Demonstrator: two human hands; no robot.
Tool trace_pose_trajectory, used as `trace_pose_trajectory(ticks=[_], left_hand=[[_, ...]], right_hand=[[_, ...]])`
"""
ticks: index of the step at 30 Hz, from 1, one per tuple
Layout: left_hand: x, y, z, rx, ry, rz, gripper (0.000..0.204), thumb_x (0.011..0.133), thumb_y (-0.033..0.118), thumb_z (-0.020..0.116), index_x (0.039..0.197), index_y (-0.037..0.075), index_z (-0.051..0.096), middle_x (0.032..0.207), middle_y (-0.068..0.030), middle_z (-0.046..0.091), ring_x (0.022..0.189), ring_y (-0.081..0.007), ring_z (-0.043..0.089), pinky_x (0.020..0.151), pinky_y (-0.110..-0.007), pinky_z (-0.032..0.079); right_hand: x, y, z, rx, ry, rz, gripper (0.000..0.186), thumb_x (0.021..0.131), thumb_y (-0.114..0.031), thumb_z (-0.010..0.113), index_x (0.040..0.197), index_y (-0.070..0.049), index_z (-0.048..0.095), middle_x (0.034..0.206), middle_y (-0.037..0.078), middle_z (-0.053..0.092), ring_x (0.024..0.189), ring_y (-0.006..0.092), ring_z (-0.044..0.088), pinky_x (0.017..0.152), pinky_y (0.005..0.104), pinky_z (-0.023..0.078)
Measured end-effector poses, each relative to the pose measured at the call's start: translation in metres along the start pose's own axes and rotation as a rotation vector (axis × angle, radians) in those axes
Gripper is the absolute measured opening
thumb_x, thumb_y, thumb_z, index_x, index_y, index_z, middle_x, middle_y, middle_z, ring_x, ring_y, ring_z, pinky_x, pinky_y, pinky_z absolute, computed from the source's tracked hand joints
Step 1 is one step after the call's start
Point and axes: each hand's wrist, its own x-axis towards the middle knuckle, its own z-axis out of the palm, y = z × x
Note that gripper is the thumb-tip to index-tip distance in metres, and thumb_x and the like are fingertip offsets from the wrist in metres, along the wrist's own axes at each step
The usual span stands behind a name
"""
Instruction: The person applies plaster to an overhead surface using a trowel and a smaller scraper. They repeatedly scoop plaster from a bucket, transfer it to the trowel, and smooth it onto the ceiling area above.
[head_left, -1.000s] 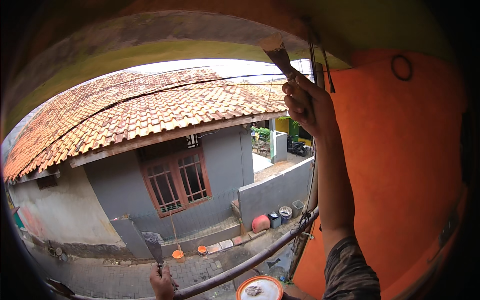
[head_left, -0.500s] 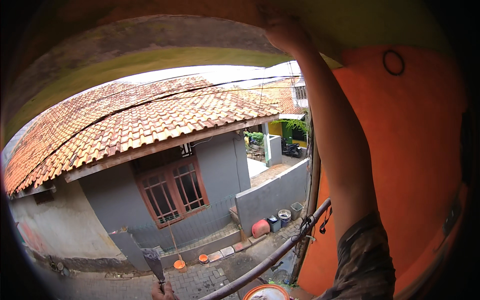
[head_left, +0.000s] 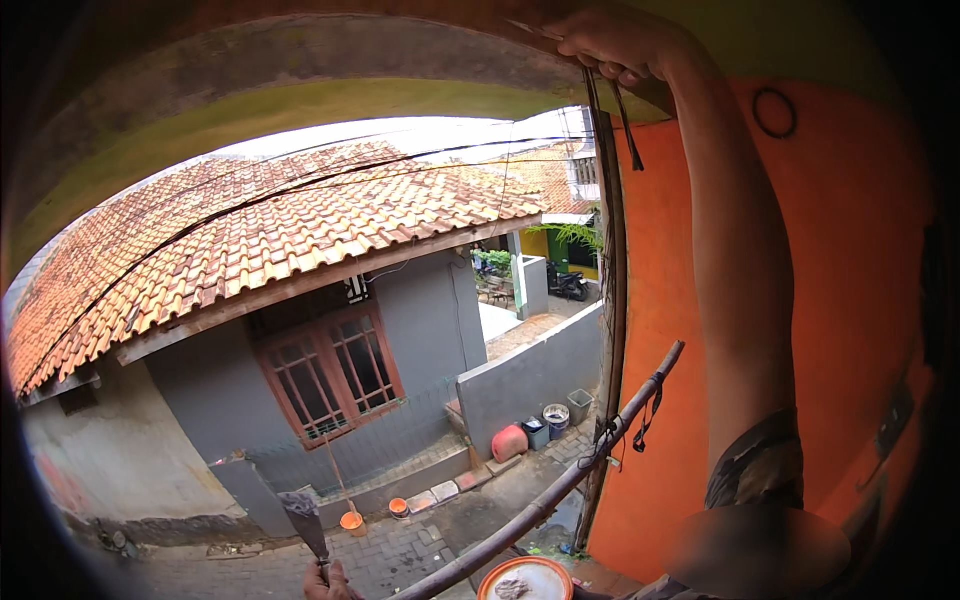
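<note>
My left hand [head_left: 332, 581], low in the view, is closed round the handle of a putty knife [head_left: 304, 519]. Its broad blade points up and carries greyish paste. Overhead, my right arm reaches to the underside of a concrete beam [head_left: 330, 75]. There my right hand [head_left: 615, 45] has its fingers curled on a thin flat tool [head_left: 535, 28], mostly hidden in shadow and against the beam. Below, between my arms, stands an orange-rimmed bucket [head_left: 524, 580] with a pale lump of paste on top.
A bamboo pole [head_left: 540, 505] crosses in front of me, tied to an upright pole [head_left: 607, 300] beside the orange wall [head_left: 650, 250]. Dark cables hang near my right hand. Beyond lies a paved lane [head_left: 410, 555] with several buckets, and a tile-roofed house [head_left: 420, 310].
My right hand has shifted a little right and down along the beam, its fingers now in sight. The view has turned slightly, showing more of the bucket. My left hand keeps the putty knife.
</note>
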Motion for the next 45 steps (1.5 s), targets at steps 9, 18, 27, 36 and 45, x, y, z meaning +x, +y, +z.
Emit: trace_pose_trajectory(ticks=[9, 18, 27, 36, 45], left_hand=[[0.005, 0.011, 0.000, -0.035, 0.003, 0.040, 0.016, 0.100, 0.020, 0.053, 0.091, 0.008, 0.056, 0.055, 0.0042, 0.043, 0.040, -0.0058, 0.041, 0.036, -0.023, 0.034], [0.006, 0.012, 0.001, -0.031, 0.039, 0.005, 0.018, 0.099, 0.020, 0.054, 0.087, 0.008, 0.056, 0.057, 0.0038, 0.044, 0.042, -0.0057, 0.041, 0.037, -0.023, 0.034], [0.005, 0.006, 0.000, 0.073, -0.027, -0.013, 0.016, 0.099, 0.021, 0.057, 0.089, 0.008, 0.055, 0.058, 0.0050, 0.043, 0.043, -0.0049, 0.041, 0.038, -0.023, 0.033], [-0.005, 0.012, 0.001, 0.059, -0.073, -0.069, 0.017, 0.099, 0.021, 0.056, 0.089, 0.007, 0.055, 0.057, 0.0045, 0.045, 0.042, -0.0049, 0.042, 0.037, -0.023, 0.033], [0.002, 0.011, 0.003, -0.014, -0.047, -0.062, 0.017, 0.099, 0.021, 0.055, 0.088, 0.009, 0.055, 0.055, 0.0053, 0.043, 0.040, -0.0045, 0.041, 0.035, -0.023, 0.033]], right_hand=[[0.006, 0.054, 0.008, 0.798, 0.102, -0.079, 0.025, 0.092, -0.028, 0.060, 0.102, -0.006, 0.054, 0.080, 0.005, 0.058, 0.049, 0.0053, 0.046, 0.038, 0.0205, 0.036], [0.091, 0.073, 0.047, 0.371, 0.445, -0.025, 0.011, 0.084, -0.015, 0.057, 0.079, -0.005, 0.057, 0.055, 0.003, 0.048, 0.042, 0.0135, 0.044, 0.039, 0.0352, 0.039], [0.097, 0.060, 0.051, 0.123, 0.192, 0.016, 0.034, 0.076, -0.003, 0.060, 0.110, -0.003, 0.062, 0.055, 0.005, 0.047, 0.043, 0.0128, 0.045, 0.038, 0.0302, 0.036], [0.070, 0.055, 0.064, -0.413, 0.370, -0.333, 0.057, 0.075, -0.011, 0.057, 0.131, 0.002, 0.054, 0.142, 0.023, 0.046, 0.125, 0.0349, 0.050, 0.102, 0.0375, 0.042], [0.009, 0.065, 0.013, 0.209, -0.057, 0.005, 0.068, 0.080, -0.001, 0.059, 0.145, -0.018, 0.045, 0.062, 0.000, 0.048, 0.043, 0.0080, 0.040, 0.039, 0.0273, 0.034]])
